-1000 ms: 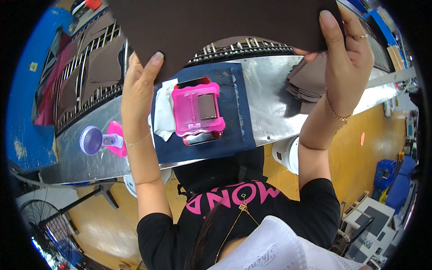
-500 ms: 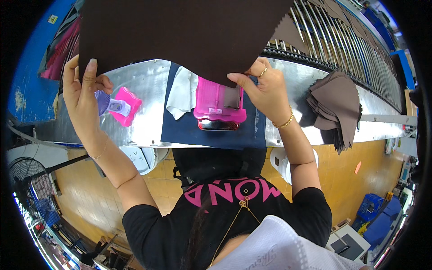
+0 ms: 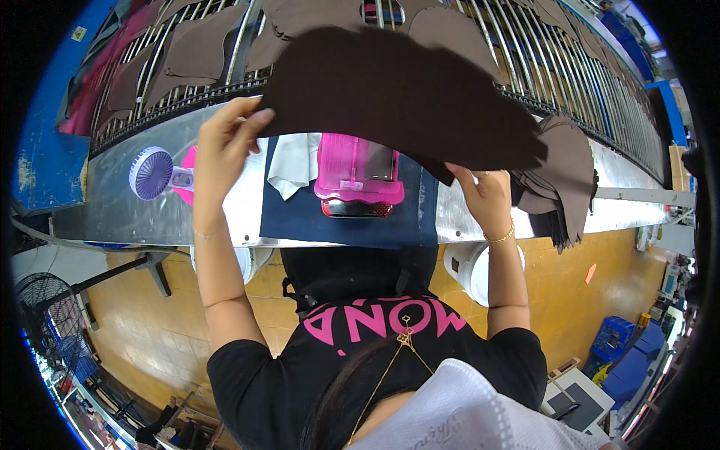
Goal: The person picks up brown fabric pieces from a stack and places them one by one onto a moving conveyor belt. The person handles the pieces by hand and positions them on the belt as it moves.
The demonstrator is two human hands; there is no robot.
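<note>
panel (image 3: 390, 97) dark brown, curved-edged, partly blurred; left grip (image 3: 223, 142), right grip (image 3: 487, 199) pinched on edges

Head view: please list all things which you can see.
metal table: one, silver, centre
slatted conveyor: one, metallic, beyond table
cut pieces: several, brown, on conveyor
held sheet: one, dark brown, upper centre
sheet stack: one, brown, table's right
mat: one, navy, on table
plastic stand: one, pink, on mat
cloth: one, white, left of stand
handheld fan: one, purple, table's left
floor fan: one, black, lower left
round containers: two, white, below table
crate: one, blue, lower right
left hand: one, bare, gripping held sheet
right hand: one, bare, gripping held sheet
</note>
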